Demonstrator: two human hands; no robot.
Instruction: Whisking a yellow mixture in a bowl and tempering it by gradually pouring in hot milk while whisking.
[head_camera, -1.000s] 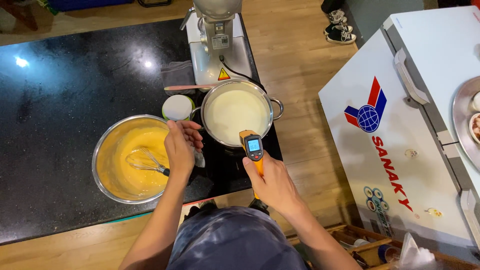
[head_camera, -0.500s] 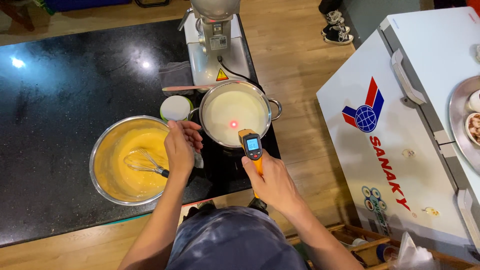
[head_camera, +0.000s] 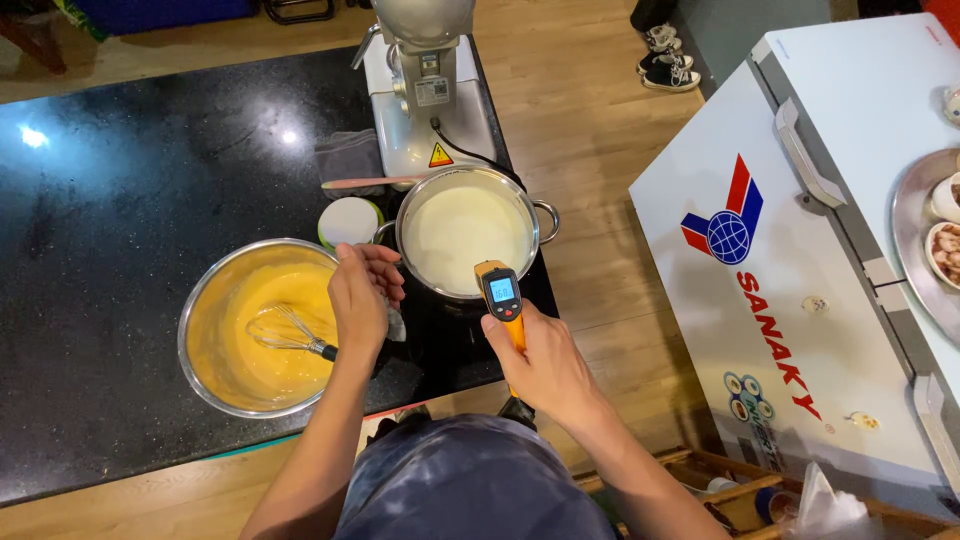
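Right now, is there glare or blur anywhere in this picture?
Head view: two bright lamp reflections glare on the black countertop; the pot of white liquid and the thermometer in the right hand look sharp; edges bend slightly.

Red laser dot on milk in pot (head_camera: 467, 235) gone; thermometer (head_camera: 500, 297) & hands approx unchanged.

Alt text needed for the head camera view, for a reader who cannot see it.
A person's right hand aims an orange handheld thermometer at a steel pot of white liquid, while the left hand holds a whisk in a metal bowl of yellow batter. Both sit on a black countertop, with a stand mixer behind the pot and a white chest freezer at right.
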